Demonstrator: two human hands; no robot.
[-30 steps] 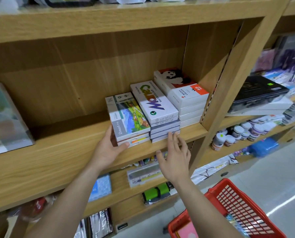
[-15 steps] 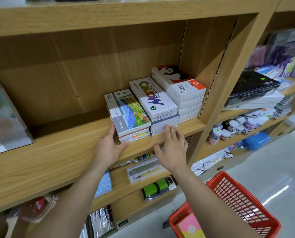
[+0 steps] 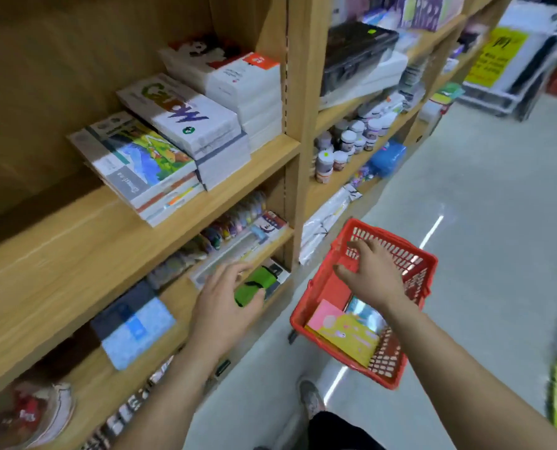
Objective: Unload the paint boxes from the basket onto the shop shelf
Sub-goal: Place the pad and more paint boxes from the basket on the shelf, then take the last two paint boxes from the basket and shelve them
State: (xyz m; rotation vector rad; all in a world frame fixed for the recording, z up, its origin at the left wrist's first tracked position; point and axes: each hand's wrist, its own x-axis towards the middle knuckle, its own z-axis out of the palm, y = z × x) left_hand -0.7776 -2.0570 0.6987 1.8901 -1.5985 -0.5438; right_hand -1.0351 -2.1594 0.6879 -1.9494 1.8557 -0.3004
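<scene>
A red plastic basket (image 3: 413,267) stands on the floor at lower right. Inside it lie a pink and yellow paint box (image 3: 342,332) and a bluish box (image 3: 365,311) beside it. My right hand (image 3: 371,274) hovers over the basket, fingers spread, holding nothing. My left hand (image 3: 225,303) hangs open in front of the lower shelf, empty. On the wooden shelf (image 3: 85,251) stand three stacks of paint boxes: a landscape-cover stack (image 3: 140,164), a "Colow" stack (image 3: 186,118) and a white panda stack (image 3: 235,76).
The shelf below holds a green pouch (image 3: 254,284), a blue pad (image 3: 134,329) and small packets. To the right, paint jars (image 3: 345,141) and a black case (image 3: 355,50) fill the neighbouring bay. My shoe (image 3: 309,397) is on the grey floor by the basket.
Both hands have left the shelf's front edge and dropped down. My right hand now reaches over the basket. The view has swung down and right.
</scene>
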